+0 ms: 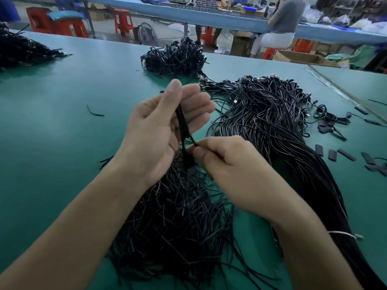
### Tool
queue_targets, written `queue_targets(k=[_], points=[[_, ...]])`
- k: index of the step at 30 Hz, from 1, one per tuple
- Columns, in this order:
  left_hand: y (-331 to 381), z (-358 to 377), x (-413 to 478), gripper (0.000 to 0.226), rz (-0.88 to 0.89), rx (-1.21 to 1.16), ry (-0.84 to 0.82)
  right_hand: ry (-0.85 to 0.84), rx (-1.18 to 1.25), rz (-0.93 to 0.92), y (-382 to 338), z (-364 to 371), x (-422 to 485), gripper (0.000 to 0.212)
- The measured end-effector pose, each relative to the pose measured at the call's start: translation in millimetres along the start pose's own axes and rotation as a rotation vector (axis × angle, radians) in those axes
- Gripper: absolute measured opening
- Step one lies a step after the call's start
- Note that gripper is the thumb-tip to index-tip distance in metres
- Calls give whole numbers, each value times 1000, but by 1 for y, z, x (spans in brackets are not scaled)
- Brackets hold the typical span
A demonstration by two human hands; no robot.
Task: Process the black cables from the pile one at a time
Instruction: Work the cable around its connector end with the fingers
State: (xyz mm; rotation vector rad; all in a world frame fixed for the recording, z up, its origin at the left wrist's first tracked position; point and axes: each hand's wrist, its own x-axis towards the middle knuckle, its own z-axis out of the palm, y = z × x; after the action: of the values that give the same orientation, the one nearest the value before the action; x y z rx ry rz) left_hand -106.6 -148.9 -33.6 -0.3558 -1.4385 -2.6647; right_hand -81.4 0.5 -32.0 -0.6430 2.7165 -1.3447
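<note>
Green matting covers the wide table (52, 122) in what looks like a factory hall, with red plastic stools (123, 20) and another worker (287, 17) seated behind. Both hands are up over the loose pile of short black cables (178, 216), which lies right in front of the person, between the forearms.

The left hand (159, 130) is curled round a thin black bunch of cables (182, 120), with the thumb pressed along it. The bunch runs nearly upright, from the thumb tip down past the heel of the palm toward the pile. The right hand (226, 162) sits just below and to the right, its thumb and forefinger pinching a single black strand (193, 142) that splays off the bunch to the right.

I'd judge the strand's way out is rightward and toward the person, along its own length and away from the left palm. The right hand is the one placed to draw it, while the left only steadies.

Off to the right, well apart from the pinch, lies a big heap of long black cables with plugs (272, 122). Small flat black sleeves (345, 154) are scattered beyond it.
</note>
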Motion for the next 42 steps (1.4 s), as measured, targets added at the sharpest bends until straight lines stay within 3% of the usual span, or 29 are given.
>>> queue_targets(k=[4,6,8,11,14,18,21,38,42], points=[[-15,-4,-3,20,244,685,63,-43,-104,-15,-3,-8,-4,27],[-15,-3,-6,25,206,931,-62,-35,-134,-58,-5,-14,-6,31],[-14,0,-8,41,80,1015,-160,15,-138,-98,-4,-21,-8,28],[-8,8,-12,53,-198,798,-266,161,-15,-113,1,-31,-8,21],[-1,8,-14,54,-329,608,-298,284,127,-136,6,-32,-5,22],[3,7,-13,49,-434,378,-344,153,297,-144,9,-29,-1,16],[2,6,-13,51,-484,345,-354,49,356,-139,10,-31,-2,15],[-6,11,-13,57,-463,397,-133,73,109,-196,9,-25,-2,13],[-14,14,-14,43,-369,379,-61,152,96,-190,6,-18,-1,15]])
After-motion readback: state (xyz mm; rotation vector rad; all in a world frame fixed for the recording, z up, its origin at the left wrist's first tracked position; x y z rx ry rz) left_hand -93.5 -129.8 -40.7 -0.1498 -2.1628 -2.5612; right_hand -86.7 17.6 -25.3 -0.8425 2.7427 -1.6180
